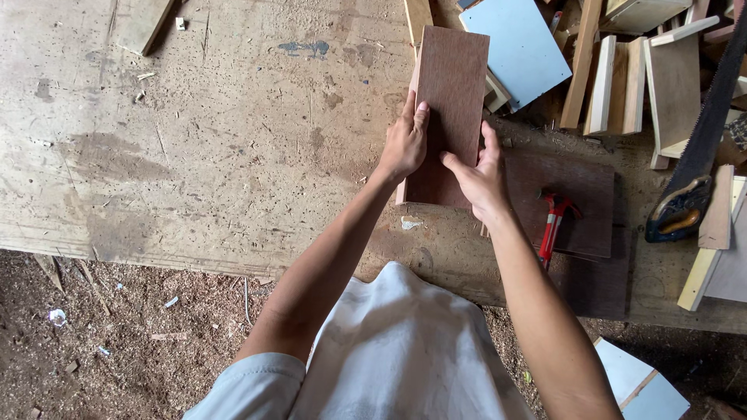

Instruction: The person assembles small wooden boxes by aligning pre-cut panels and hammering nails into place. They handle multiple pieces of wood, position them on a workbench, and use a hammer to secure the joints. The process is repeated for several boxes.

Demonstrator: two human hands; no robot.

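Observation:
A reddish-brown wooden board (454, 82), long and rectangular, lies on the worn workbench (233, 148). My left hand (405, 144) grips its left edge, thumb and fingers wrapped over the side. My right hand (481, 177) holds the board's right edge lower down, with the thumb lying on its face. The near end of the board is partly hidden by both hands.
A red-handled hammer (554, 222) lies on a dark brown panel (580, 194) right of my hands. A hand saw (700, 155) leans at the far right. Offcuts and a pale blue panel (517, 47) pile up at the back right. Sawdust covers the floor (117, 342).

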